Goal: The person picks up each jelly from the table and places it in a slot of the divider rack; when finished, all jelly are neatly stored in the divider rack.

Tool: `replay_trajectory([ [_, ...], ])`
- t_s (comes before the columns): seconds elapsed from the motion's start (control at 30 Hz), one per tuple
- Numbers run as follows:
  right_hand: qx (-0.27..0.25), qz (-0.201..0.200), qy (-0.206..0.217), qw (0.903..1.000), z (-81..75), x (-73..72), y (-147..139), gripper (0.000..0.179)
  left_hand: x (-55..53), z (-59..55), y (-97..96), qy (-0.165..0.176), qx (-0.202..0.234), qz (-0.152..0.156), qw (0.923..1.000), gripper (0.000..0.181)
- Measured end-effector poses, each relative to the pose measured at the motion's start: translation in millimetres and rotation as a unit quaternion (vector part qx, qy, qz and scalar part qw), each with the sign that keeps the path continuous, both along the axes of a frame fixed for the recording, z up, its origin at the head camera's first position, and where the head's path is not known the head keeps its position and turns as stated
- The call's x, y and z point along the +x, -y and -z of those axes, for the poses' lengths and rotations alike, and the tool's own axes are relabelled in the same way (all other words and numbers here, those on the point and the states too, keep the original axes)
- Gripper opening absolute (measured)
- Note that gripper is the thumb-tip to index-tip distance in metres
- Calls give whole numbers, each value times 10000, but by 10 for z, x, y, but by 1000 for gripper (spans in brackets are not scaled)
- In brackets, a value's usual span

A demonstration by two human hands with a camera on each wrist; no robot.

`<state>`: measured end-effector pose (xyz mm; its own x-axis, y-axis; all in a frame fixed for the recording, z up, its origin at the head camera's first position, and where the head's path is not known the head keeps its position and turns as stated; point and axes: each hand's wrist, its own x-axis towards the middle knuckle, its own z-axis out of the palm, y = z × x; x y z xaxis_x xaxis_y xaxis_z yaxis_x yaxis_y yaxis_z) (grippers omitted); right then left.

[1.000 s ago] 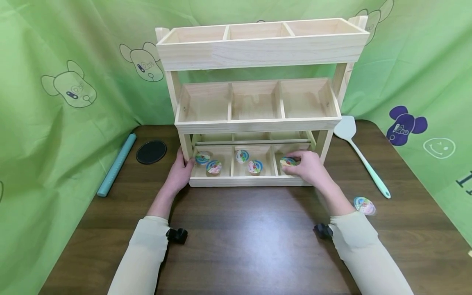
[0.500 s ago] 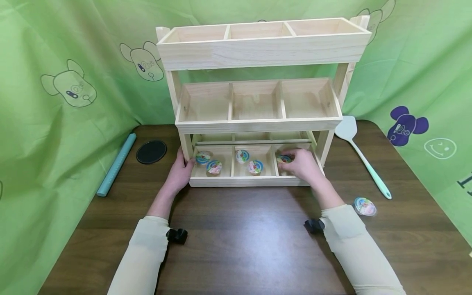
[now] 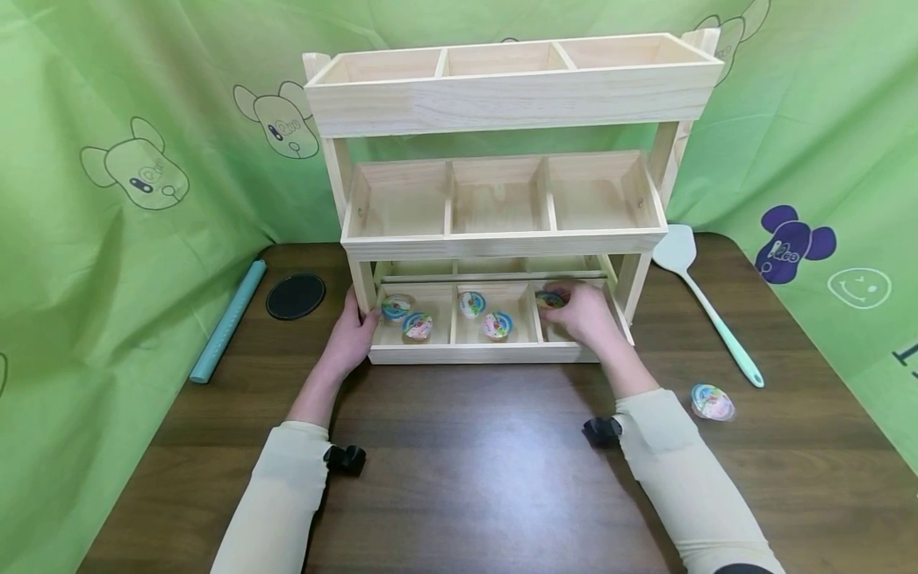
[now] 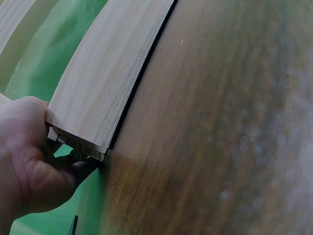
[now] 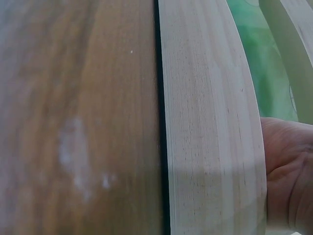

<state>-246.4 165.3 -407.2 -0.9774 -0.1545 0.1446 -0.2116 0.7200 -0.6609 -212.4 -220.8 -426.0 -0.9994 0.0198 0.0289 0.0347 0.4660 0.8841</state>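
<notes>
A three-tier wooden shelf (image 3: 502,104) stands on the table, each tier split into three compartments. My left hand (image 3: 347,336) grips the left end of its bottom tray (image 3: 482,353); the left wrist view shows that hand (image 4: 34,161) at the tray's end. Inside the tray's right compartment, my right hand (image 3: 584,317) pinches a small jelly cup (image 3: 548,300) near the divider. Two jelly cups (image 3: 417,325) sit in the left compartment and two more jelly cups (image 3: 497,324) in the middle one. In the right wrist view, the tray's front board hides the fingers.
One more jelly cup (image 3: 712,402) lies on the table at right, near a pale spatula (image 3: 710,307). At left are a black round disc (image 3: 296,296) and a blue cylinder (image 3: 228,320). A green printed cloth (image 3: 172,72) hangs behind the table (image 3: 488,478).
My right hand has shifted left inside the right compartment, bringing the jelly cup toward the divider. The left hand has stayed in place on the tray.
</notes>
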Motion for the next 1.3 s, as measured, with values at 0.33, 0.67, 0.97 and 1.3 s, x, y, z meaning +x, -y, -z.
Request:
replay_trajectory([
  [0.33, 98, 23, 131, 9999, -15, -16, 2, 46, -12, 6, 2, -5, -1, -15, 10000, 72],
  [0.67, 258, 195, 315, 9990, -119, 101, -58, 56, -13, -6, -9, 14, 42, -16, 10000, 72],
  [0.97, -10, -133, -155, 9998, -214, 246, -159, 48, -10, -17, 2, -49, 103, 6, 9999, 72],
  [1.3, -249, -419, -689, 9964, -243, 480, -397, 33, -8, -3, 18, -26, 45, -8, 10000, 72],
])
